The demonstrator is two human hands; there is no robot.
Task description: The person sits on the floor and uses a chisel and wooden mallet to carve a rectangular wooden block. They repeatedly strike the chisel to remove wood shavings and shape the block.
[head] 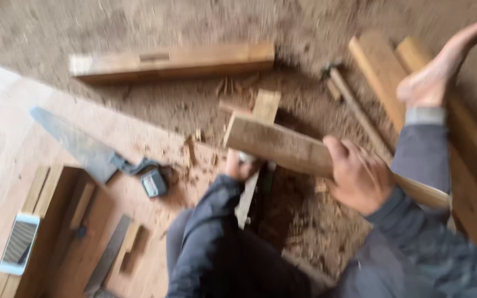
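Note:
The view is blurred. My right hand [360,177] is closed around a rough wooden plank [277,146] that slants from the centre down to the right. My left hand [237,165] sits under the plank's left end, fisted on a pale blade-like tool [247,201] that points down toward my knee. Both arms wear dark grey sleeves. My bare foot [443,69] rests on planks [382,69] at the upper right.
A long wooden beam [172,60] lies across the top on chip-strewn dirt. On the plywood sheet [6,138] at left lie a hand saw [78,144], a tape measure [154,182], a phone [20,244] and a flat metal ruler [109,255]. A hammer-like tool [349,96] lies beside the planks.

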